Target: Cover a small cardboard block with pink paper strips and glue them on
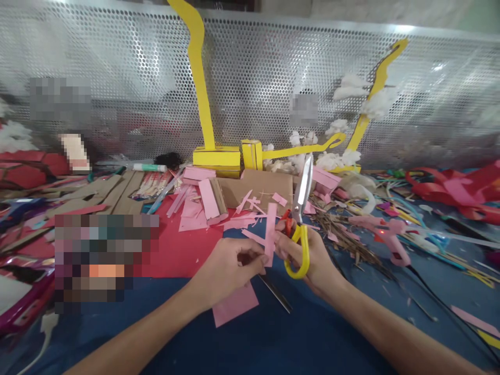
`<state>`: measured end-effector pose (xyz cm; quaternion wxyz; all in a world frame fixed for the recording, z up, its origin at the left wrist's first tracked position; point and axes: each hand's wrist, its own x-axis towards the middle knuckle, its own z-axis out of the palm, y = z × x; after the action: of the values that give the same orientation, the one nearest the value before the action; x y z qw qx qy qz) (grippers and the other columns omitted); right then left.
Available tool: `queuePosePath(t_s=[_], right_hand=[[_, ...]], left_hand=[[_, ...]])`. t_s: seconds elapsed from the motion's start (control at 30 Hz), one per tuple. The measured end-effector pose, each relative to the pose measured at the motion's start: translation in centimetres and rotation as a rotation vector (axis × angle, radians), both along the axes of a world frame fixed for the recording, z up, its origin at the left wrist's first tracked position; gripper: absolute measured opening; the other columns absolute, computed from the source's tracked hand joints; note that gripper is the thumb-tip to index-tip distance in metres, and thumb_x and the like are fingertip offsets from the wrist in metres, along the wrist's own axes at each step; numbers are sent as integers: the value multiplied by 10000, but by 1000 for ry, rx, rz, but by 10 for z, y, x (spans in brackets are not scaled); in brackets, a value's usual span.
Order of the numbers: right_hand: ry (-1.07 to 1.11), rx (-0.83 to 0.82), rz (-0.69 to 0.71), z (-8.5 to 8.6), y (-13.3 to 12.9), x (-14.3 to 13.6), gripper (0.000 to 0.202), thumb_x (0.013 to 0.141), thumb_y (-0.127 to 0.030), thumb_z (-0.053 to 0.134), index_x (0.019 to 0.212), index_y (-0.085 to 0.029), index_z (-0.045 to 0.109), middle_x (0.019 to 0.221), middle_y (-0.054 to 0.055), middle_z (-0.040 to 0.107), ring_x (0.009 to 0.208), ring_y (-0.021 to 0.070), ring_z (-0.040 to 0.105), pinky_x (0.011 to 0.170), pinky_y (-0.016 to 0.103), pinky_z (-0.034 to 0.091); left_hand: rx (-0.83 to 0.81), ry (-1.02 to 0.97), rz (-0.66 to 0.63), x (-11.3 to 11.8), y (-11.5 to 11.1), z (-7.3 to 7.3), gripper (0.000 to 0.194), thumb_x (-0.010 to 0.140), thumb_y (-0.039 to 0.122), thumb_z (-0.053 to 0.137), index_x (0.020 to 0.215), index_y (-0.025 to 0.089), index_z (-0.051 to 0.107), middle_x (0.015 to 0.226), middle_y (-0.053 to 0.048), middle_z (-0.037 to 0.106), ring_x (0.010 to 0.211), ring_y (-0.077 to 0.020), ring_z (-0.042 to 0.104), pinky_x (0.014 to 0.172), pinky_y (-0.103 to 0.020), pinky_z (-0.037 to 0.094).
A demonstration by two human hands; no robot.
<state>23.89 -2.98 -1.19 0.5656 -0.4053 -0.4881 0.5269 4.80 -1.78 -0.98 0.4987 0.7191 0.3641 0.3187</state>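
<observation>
A narrow pink paper strip (270, 229) stands upright between my hands. My left hand (226, 268) is closed, with thumb and finger pinching the strip's lower end. Scissors (303, 192) with one yellow and one red handle hang on the fingers of my right hand (318, 258), blades pointing up and away. That hand's fingertips also touch the right side of the strip. Below my left hand lies a pink paper piece (236, 306), partly covered by it. A slim metal tool (278, 297) rests on the blue table beside it; its far end is hidden.
Pink-covered cardboard blocks (213, 200) and paper scraps lie ahead on a red sheet (175, 250). Yellow box-based shapes (216, 156) stand before a perforated metal panel (253, 78). At right sits a pink glue gun (390, 234) with a black cord.
</observation>
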Motion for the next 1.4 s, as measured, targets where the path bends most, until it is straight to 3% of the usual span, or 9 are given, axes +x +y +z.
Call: queuePosePath(t_s=[0.17, 0.3, 0.47, 0.63, 0.77, 0.97, 1.4], right_hand=[[-272, 59, 45, -9, 1, 12, 535, 700, -580, 847, 1012, -205, 626, 943, 25, 583, 749, 147, 534, 628, 259, 461], [-457, 106, 140, -10, -4, 16, 496, 813, -552, 750, 1137, -220, 573, 992, 23, 558, 814, 166, 532, 708, 279, 478], [-704, 111, 65, 3, -10, 11, 339, 799, -430, 768, 927, -213, 541, 813, -24, 519, 674, 136, 452, 607, 264, 416], [-918, 215, -23, 5, -11, 12, 326, 761, -363, 793, 828, -224, 505, 743, -36, 527, 628, 132, 421, 562, 266, 385], [-962, 262, -27, 1, -12, 13, 321, 761, -335, 798, 835, -227, 505, 736, -35, 538, 625, 132, 419, 553, 258, 382], [-935, 236, 12, 2, -13, 11, 334, 765, -328, 804, 817, -229, 489, 701, -52, 500, 616, 125, 399, 551, 249, 372], [-884, 202, 25, -1, -14, 11, 348, 764, -344, 809, 829, -226, 488, 726, -45, 509, 647, 131, 420, 578, 249, 397]], left_hand=[[-184, -361, 204, -6, 13, 8, 267, 865, 441, 726, 800, 183, 699, 714, -42, 711, 387, -56, 427, 341, -191, 283], [-206, -531, 310, -15, 18, 22, 232, 822, 391, 785, 768, 187, 688, 685, -18, 651, 448, -61, 421, 350, -173, 281], [-172, -567, 248, -20, 19, 24, 235, 864, 408, 744, 786, 195, 684, 630, -2, 606, 429, -59, 381, 349, -177, 289], [-161, -556, 190, -19, 18, 17, 280, 870, 460, 732, 803, 201, 650, 602, 20, 567, 410, -52, 363, 345, -180, 279], [-138, -522, 167, -18, 16, 17, 276, 855, 452, 740, 801, 213, 613, 561, 45, 530, 389, -49, 352, 344, -184, 270], [-58, -418, 114, -18, 14, 20, 215, 892, 421, 697, 865, 216, 639, 597, 31, 576, 410, -62, 436, 373, -187, 364], [-26, -425, 109, -19, 16, 15, 227, 932, 417, 661, 857, 207, 618, 629, 18, 591, 457, -74, 491, 389, -171, 415]])
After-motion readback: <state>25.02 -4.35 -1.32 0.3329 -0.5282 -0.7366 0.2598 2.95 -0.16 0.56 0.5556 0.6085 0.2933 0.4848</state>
